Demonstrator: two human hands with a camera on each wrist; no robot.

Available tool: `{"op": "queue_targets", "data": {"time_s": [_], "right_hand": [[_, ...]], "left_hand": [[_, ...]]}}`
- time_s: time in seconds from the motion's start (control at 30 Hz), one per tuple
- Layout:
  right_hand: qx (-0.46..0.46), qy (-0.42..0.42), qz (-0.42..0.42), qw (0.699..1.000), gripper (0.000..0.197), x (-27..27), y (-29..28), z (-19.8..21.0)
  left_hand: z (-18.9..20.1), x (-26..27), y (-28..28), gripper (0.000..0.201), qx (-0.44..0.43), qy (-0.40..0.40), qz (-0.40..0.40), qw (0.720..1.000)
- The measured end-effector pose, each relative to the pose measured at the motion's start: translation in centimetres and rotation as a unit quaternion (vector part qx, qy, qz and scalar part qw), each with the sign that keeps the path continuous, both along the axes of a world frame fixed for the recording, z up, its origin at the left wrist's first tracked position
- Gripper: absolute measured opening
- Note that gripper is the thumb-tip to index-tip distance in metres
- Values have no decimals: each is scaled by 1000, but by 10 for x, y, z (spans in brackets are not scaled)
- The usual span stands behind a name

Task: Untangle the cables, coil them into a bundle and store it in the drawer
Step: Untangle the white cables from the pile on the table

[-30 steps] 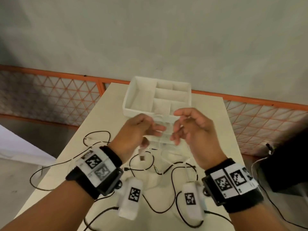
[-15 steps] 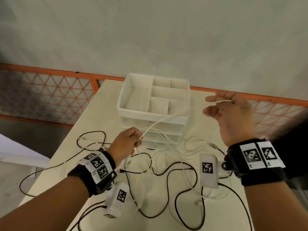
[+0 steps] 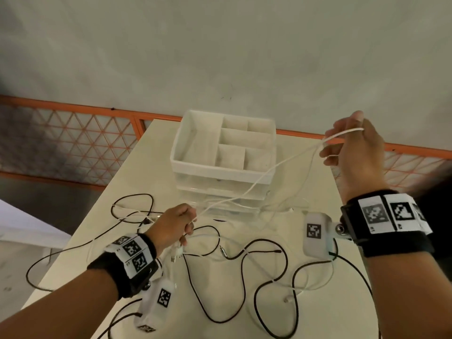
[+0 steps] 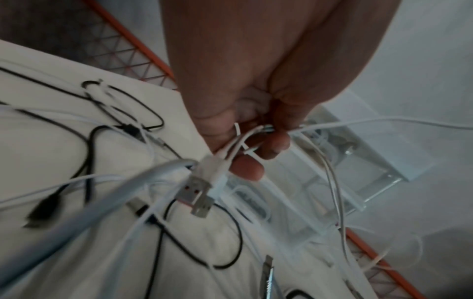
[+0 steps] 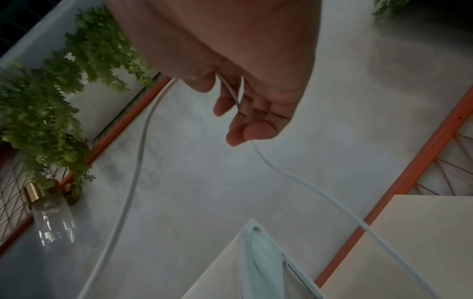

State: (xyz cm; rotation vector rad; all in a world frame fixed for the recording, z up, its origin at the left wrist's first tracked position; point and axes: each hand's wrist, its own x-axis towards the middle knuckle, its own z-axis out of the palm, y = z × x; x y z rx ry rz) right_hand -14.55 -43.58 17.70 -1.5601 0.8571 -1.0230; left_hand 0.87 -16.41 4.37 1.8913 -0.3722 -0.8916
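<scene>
A white cable (image 3: 276, 167) stretches taut from my left hand (image 3: 177, 222) up to my right hand (image 3: 352, 140). My left hand grips its strands close above the table; two USB plugs (image 4: 197, 192) hang just under the fingers. My right hand is raised high at the right, fingers curled around a loop of the white cable (image 5: 231, 91). Black cables (image 3: 244, 272) and more white ones lie tangled on the cream table (image 3: 156, 155). The white organizer (image 3: 220, 172) with clear drawers stands at the table's far end.
An orange mesh fence (image 3: 68, 138) runs behind and beside the table, against a grey wall. A green plant (image 5: 51, 97) and a clear bottle with a gold neck (image 5: 51, 214) show in the right wrist view. Black cable loops hang over the table's left edge (image 3: 39, 265).
My hands, close together in front of the organizer a second ago, have drawn apart. The right hand rose up and to the right, pulling the white cable taut; the left sank toward the table.
</scene>
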Motion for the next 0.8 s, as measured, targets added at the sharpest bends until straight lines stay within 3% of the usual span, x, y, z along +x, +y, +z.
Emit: {"op": "queue_targets", "data": {"time_s": [0.13, 0.23, 0.3, 0.37, 0.43, 0.5, 0.6, 0.67, 0.73, 0.8], "right_hand": [[-71, -18, 2, 997, 37, 0, 3, -8], [-66, -2, 22, 998, 35, 0, 5, -26], [-63, 82, 43, 994, 31, -3, 1, -50], [-64, 231, 63, 969, 25, -6, -4, -77], [-43, 388, 89, 916, 41, -11, -5, -102], [-9, 473, 102, 875, 61, -14, 4, -110], [-66, 460, 33, 885, 69, -15, 24, -96], [-164, 362, 9, 918, 66, -14, 42, -75], [-255, 245, 89, 931, 62, -7, 64, -55], [-316, 212, 188, 905, 47, 2, 82, -48]], "left_hand": [[-6, -1, 7, 24, -14, 27, 44, 999], [8, 1, 5, 24, -56, 31, 71, 995], [23, 2, 1, 24, -99, 40, 80, 991], [40, 1, -4, 24, -137, 52, 89, 985], [52, 0, -8, 23, -164, 70, 95, 979], [61, -3, -13, 22, -180, 81, 99, 975], [69, -6, -18, 21, -182, 80, 84, 976], [73, -11, -21, 20, -181, 77, 61, 979], [79, -17, -27, 20, -183, 77, 28, 980], [86, -25, -35, 18, -191, 81, -9, 978]]}}
